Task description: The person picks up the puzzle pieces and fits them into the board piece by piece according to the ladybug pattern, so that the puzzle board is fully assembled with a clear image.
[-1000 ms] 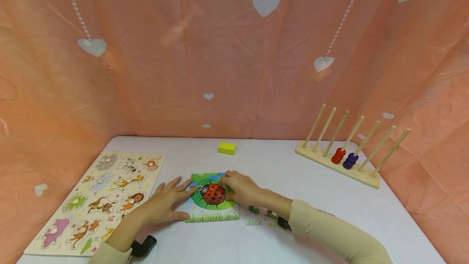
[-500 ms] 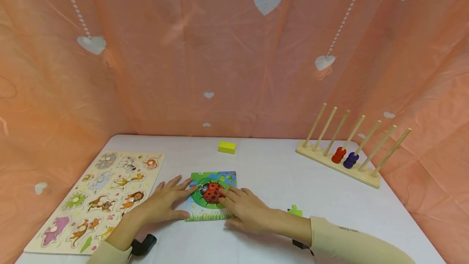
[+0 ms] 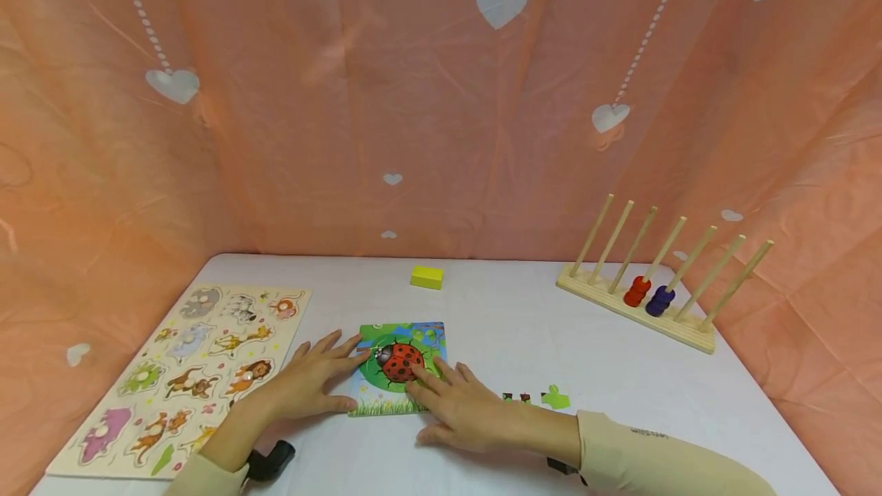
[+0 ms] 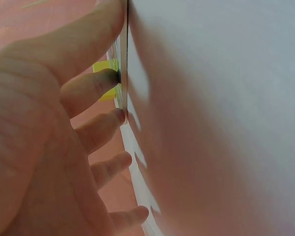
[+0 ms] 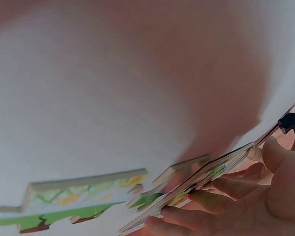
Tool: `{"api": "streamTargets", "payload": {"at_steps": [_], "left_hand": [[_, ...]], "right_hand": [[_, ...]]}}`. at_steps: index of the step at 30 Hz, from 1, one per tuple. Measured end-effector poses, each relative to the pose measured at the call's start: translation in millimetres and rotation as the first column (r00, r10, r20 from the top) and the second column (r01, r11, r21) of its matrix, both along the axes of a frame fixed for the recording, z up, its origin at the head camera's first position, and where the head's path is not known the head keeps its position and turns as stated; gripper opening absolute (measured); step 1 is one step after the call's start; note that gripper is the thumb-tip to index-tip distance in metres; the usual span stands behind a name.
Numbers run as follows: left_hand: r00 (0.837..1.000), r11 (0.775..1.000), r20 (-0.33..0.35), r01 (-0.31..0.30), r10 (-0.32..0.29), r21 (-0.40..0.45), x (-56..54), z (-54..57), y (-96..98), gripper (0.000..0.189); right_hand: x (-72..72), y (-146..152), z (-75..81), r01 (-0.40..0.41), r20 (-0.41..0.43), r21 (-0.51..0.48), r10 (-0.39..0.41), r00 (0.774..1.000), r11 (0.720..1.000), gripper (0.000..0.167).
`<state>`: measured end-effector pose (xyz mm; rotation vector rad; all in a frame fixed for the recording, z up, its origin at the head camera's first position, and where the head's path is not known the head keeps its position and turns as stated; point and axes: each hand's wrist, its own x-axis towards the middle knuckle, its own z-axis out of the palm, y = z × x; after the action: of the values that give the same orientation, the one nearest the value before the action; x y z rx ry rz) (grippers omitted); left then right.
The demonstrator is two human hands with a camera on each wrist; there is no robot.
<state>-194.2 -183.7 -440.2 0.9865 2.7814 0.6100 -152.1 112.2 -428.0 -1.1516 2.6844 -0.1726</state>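
A square ladybug jigsaw puzzle [image 3: 398, 362] lies flat on the white table, its red beetle in a green oval. My left hand [image 3: 310, 377] spreads its fingers along the puzzle's left edge, the tips touching it; the left wrist view shows the thumb and fingers against that edge. Across the lower right of the puzzle, my right hand [image 3: 468, 412] rests with fingers extended, hiding that corner. Loose jigsaw pieces lie right of it, among them a green piece [image 3: 554, 396] and a flower-printed piece [image 5: 88, 191]; the right forearm partly covers them.
An animal peg puzzle board [image 3: 213, 373] lies at the left, close to my left forearm. Toward the back stands a yellow block [image 3: 427, 278]. A wooden peg rack [image 3: 634, 308] with red and purple beads is at the back right.
My right hand has moved from the puzzle's upper right down to its lower right, and its fingers have straightened. The upper right corner now shows. My left hand stays put.
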Motion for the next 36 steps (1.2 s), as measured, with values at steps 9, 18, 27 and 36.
{"api": "streamTargets", "payload": {"at_steps": [9,18,27,36], "left_hand": [[1.000,1.000,0.005,-0.004,0.004,-0.001,2.2,0.4,-1.7,0.079],[1.000,1.000,0.016,-0.011,0.011,0.003,3.0,-1.5,-2.7,0.079],[1.000,1.000,-0.007,0.006,-0.006,0.000,0.0,-1.7,-0.3,0.080],[1.000,1.000,0.020,-0.012,0.012,-0.002,0.6,0.9,0.0,0.084]], "right_hand": [[-6.8,0.8,3.3,-0.020,0.045,-0.014,0.021,0.999,1.000,0.071],[-9.2,-1.1,2.5,-0.027,0.045,0.008,0.026,0.999,1.000,0.068],[-18.0,10.4,11.1,-0.009,0.138,-0.058,0.017,0.990,0.998,0.070],[-28.3,44.6,21.4,0.144,0.129,-0.200,-0.119,0.984,0.969,0.059]]}}
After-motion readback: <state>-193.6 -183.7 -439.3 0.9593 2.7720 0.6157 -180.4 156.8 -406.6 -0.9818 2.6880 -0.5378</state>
